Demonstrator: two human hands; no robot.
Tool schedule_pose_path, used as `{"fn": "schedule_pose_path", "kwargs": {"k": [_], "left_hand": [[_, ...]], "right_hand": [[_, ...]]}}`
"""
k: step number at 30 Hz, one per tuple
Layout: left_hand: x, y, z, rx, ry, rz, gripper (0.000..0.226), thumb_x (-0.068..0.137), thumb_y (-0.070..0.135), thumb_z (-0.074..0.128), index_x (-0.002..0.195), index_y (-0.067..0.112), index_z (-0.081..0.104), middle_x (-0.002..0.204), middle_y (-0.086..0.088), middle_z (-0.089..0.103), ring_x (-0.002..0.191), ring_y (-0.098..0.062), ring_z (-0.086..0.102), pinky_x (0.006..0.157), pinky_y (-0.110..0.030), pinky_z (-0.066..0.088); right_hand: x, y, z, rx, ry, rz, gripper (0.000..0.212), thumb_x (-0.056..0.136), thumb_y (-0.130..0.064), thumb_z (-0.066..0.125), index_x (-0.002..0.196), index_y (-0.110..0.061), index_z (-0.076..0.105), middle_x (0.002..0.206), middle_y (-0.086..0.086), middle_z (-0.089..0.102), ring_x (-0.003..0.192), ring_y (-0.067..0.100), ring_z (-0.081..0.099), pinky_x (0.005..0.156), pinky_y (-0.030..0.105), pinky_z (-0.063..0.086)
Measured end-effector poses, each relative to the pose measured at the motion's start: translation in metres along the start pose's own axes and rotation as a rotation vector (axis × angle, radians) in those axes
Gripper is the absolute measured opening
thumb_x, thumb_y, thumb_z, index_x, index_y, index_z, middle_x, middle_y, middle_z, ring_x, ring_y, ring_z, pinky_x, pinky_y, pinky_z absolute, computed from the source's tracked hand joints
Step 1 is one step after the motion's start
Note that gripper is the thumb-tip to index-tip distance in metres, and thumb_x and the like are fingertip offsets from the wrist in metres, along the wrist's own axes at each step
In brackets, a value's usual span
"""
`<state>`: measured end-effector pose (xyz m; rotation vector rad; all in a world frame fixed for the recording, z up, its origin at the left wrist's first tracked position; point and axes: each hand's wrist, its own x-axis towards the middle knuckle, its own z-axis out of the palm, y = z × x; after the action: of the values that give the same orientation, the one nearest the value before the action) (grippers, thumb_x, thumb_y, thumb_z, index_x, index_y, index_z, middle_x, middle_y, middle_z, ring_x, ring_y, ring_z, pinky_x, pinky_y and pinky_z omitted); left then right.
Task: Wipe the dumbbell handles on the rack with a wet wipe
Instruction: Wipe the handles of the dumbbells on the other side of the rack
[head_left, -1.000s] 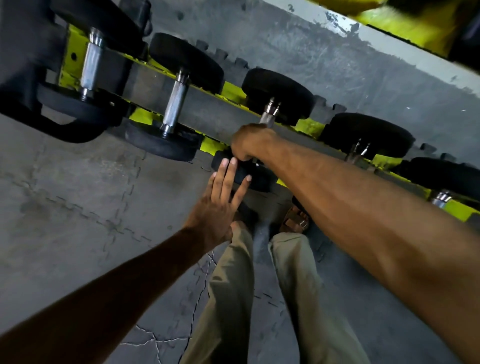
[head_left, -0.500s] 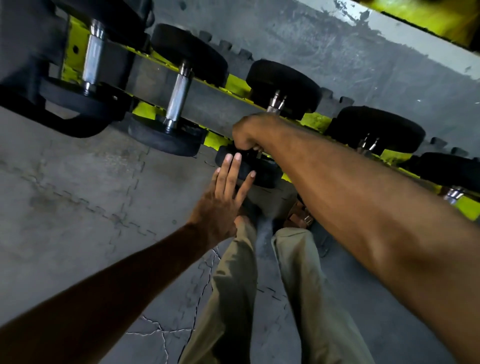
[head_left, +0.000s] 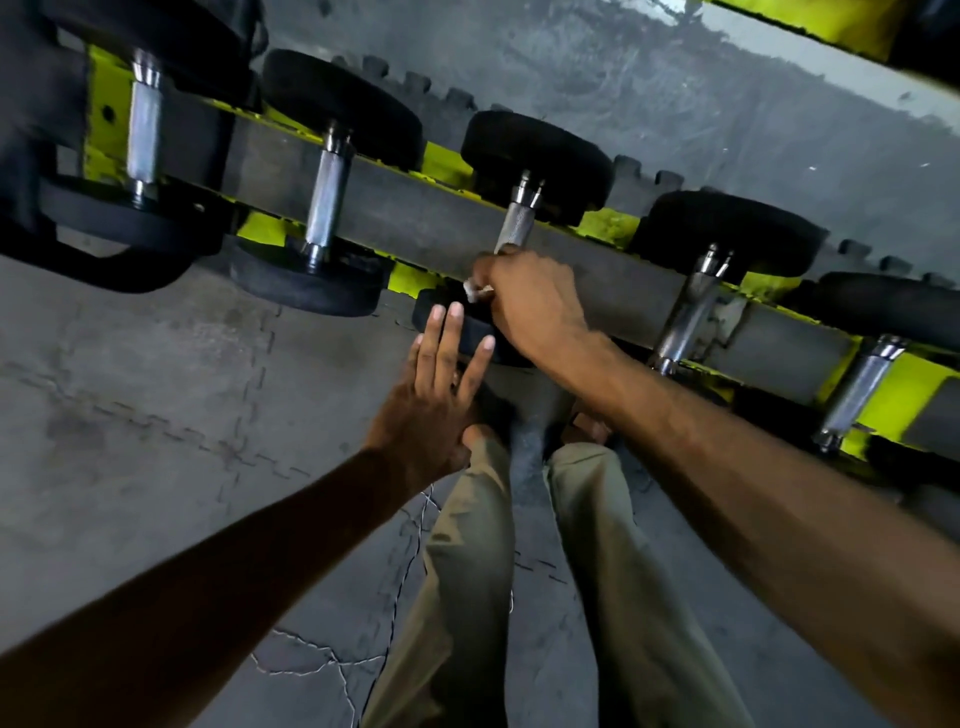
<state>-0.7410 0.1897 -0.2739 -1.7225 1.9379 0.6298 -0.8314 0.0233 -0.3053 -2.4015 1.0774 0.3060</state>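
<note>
- On the yellow rack (head_left: 441, 161), the middle dumbbell (head_left: 535, 161) lies across the grey rail, its knurled handle (head_left: 515, 223) bare above my knuckles.
- My right hand (head_left: 535, 306) curls round the lower handle, with the white wet wipe (head_left: 474, 290) clamped under my fingers.
- My left hand (head_left: 431, 410) rests flat, fingers straight and slightly apart, on the near black head (head_left: 474, 325).

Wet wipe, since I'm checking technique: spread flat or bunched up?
Bunched up: only a small white wad of the wet wipe shows from the right hand gripping the dumbbell handle.
</note>
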Motion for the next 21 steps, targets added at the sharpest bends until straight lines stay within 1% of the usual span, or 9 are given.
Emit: {"fn": "schedule_pose_path", "kwargs": {"k": [4,8,10,12,13,15,17,19,21], "left_hand": [[-0.001,-0.001,0.000,-0.016,-0.010,0.001,0.136,0.085,0.067,0.062,0.154,-0.001,-0.034,0.155,-0.045,-0.033,0.151,-0.060,-0.017,0.126,-0.063,0.012],[-0.001,0.000,0.001,-0.022,0.002,0.007,0.132,0.087,0.067,0.058,0.155,-0.001,-0.032,0.156,-0.045,-0.031,0.152,-0.060,-0.015,0.127,-0.062,0.011],[0.000,0.001,0.001,-0.036,0.009,0.006,0.130,0.087,0.066,0.057,0.155,-0.001,-0.032,0.156,-0.045,-0.030,0.151,-0.060,-0.015,0.127,-0.063,0.010],[0.000,0.001,0.001,-0.024,0.020,-0.004,0.133,0.086,0.065,0.060,0.155,-0.002,-0.031,0.156,-0.045,-0.029,0.152,-0.061,-0.013,0.127,-0.063,0.012],[0.000,0.001,0.002,-0.017,0.024,-0.006,0.135,0.084,0.066,0.062,0.155,-0.002,-0.031,0.156,-0.046,-0.028,0.152,-0.061,-0.012,0.127,-0.063,0.013],[-0.002,-0.001,0.003,-0.019,0.029,-0.007,0.136,0.084,0.066,0.064,0.155,-0.002,-0.030,0.156,-0.046,-0.028,0.152,-0.061,-0.012,0.127,-0.062,0.013],[-0.002,-0.002,0.005,-0.034,0.053,0.005,0.133,0.085,0.063,0.063,0.157,-0.002,-0.028,0.157,-0.046,-0.026,0.152,-0.061,-0.012,0.127,-0.062,0.011],[-0.001,-0.002,0.007,-0.041,0.074,0.020,0.128,0.086,0.059,0.062,0.158,-0.002,-0.025,0.158,-0.045,-0.026,0.151,-0.061,-0.013,0.127,-0.063,0.008],[-0.001,-0.001,0.007,-0.050,0.063,0.025,0.126,0.087,0.058,0.061,0.158,-0.001,-0.026,0.157,-0.045,-0.027,0.151,-0.061,-0.015,0.127,-0.064,0.006]], "right_hand": [[-0.008,-0.002,0.008,0.111,0.012,0.282,0.019,0.091,-0.026,0.062,0.108,-0.019,0.065,0.102,0.013,0.071,0.096,0.037,0.068,0.073,0.039,0.052],[-0.010,0.010,0.027,0.453,-0.034,0.582,0.017,0.088,-0.018,0.065,0.102,-0.017,0.074,0.102,0.013,0.074,0.100,0.034,0.068,0.082,0.038,0.054],[0.000,0.018,0.035,0.719,-0.083,0.669,0.014,0.085,-0.008,0.061,0.087,-0.012,0.074,0.087,0.011,0.075,0.087,0.029,0.070,0.074,0.036,0.054],[0.017,0.028,0.038,1.049,-0.121,0.751,0.023,0.086,0.004,0.053,0.072,-0.010,0.065,0.063,0.005,0.067,0.063,0.020,0.065,0.057,0.028,0.051],[0.027,0.034,0.036,1.221,-0.141,0.787,0.027,0.089,0.007,0.047,0.073,-0.010,0.060,0.060,0.004,0.063,0.056,0.016,0.061,0.051,0.024,0.050],[0.048,0.043,0.026,1.587,-0.194,0.830,0.027,0.097,0.003,0.034,0.090,-0.008,0.058,0.075,0.011,0.065,0.064,0.020,0.064,0.053,0.028,0.056],[0.066,0.052,0.021,1.947,-0.133,0.872,0.031,0.105,-0.008,0.027,0.104,-0.003,0.057,0.087,0.020,0.070,0.071,0.031,0.071,0.057,0.039,0.061],[0.078,0.058,0.024,2.258,-0.026,0.898,0.036,0.109,-0.019,0.026,0.106,0.000,0.057,0.081,0.025,0.072,0.063,0.036,0.072,0.051,0.051,0.059],[0.079,0.054,0.030,2.397,0.044,0.933,0.037,0.109,-0.019,0.027,0.104,0.002,0.056,0.079,0.026,0.071,0.061,0.038,0.072,0.050,0.055,0.058]]}}
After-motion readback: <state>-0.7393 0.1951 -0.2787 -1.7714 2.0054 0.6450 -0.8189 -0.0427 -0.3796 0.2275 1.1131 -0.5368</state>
